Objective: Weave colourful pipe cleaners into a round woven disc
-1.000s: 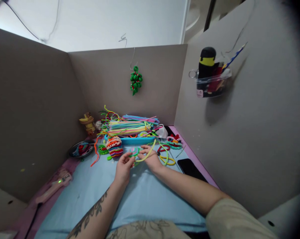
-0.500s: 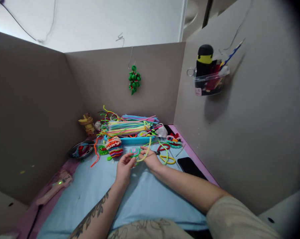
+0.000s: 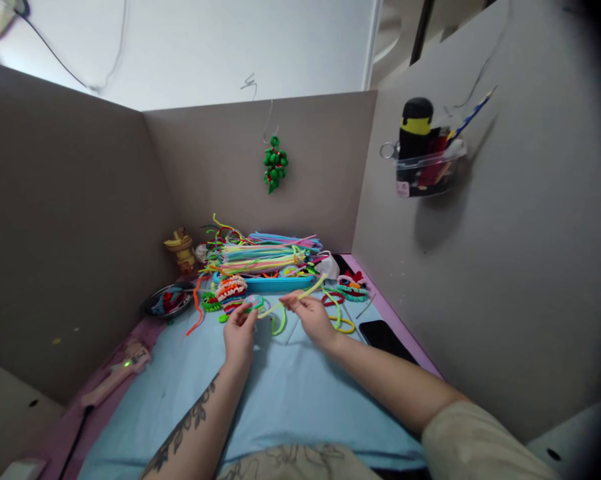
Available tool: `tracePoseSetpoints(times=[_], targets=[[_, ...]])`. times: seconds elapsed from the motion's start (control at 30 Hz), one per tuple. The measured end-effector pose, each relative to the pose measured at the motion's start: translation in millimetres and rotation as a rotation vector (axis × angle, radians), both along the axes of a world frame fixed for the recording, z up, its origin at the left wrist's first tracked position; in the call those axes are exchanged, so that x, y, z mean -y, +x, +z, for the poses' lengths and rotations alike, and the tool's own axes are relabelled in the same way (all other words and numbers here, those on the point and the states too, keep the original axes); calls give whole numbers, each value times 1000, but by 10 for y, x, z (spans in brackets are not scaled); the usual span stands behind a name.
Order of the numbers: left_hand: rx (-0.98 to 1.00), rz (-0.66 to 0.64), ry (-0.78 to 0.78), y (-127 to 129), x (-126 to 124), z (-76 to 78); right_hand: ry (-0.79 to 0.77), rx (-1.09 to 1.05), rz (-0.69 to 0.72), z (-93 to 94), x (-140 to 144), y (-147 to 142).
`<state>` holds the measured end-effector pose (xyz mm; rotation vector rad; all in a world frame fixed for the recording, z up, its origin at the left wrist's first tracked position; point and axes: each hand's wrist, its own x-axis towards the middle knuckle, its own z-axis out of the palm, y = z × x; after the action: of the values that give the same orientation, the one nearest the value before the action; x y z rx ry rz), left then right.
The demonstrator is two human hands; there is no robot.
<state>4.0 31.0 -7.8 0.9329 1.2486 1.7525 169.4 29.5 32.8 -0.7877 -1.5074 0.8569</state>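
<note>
My left hand point(image 3: 239, 333) pinches a small coiled pipe-cleaner piece point(image 3: 254, 303), pink and green, just above the blue mat point(image 3: 280, 393). My right hand point(image 3: 313, 316) grips a yellow-green pipe cleaner point(image 3: 308, 292) that runs from the coil up to the right, with a green loop point(image 3: 280, 323) hanging between the hands. Behind the hands a blue tray point(image 3: 275, 283) carries a stack of many-coloured pipe cleaners point(image 3: 260, 253).
A striped coiled piece point(image 3: 230, 291) lies left of the tray, a dark dish point(image 3: 168, 301) further left. Loose loops point(image 3: 343, 313) and a black phone point(image 3: 383, 335) lie right. A pink glue gun point(image 3: 118, 370) rests at the left. Brown partition walls enclose the desk; a green ornament point(image 3: 275, 163) hangs behind.
My hands have moved apart, the left one shifting left with the coil, so the yellow-green pipe cleaner is stretched out between them. The view has shifted slightly.
</note>
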Motion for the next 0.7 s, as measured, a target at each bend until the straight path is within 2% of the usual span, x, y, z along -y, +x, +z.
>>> tracePoseSetpoints(times=[0.07, 0.17, 0.27, 0.37, 0.47, 0.6, 0.7], targets=[[35, 62, -10, -44, -38, -20, 51, -62, -36, 98, -32, 87], [80, 16, -25, -73, -70, -37, 52, -73, -50, 132, -102, 157], [132, -44, -26, -60, -67, -33, 64, 34, 17, 20, -174, 140], [168, -68, -16, -14, -35, -24, 144, 286, 52, -151, -203, 60], [162, -123, -11, 61, 22, -27, 177, 413, -70, -277, -178, -46], [87, -179, 2, 154, 100, -31, 165, 364, -235, -318, -135, -125], [55, -161, 8, 178, 127, -20, 171, 342, -279, -315, -121, -132]])
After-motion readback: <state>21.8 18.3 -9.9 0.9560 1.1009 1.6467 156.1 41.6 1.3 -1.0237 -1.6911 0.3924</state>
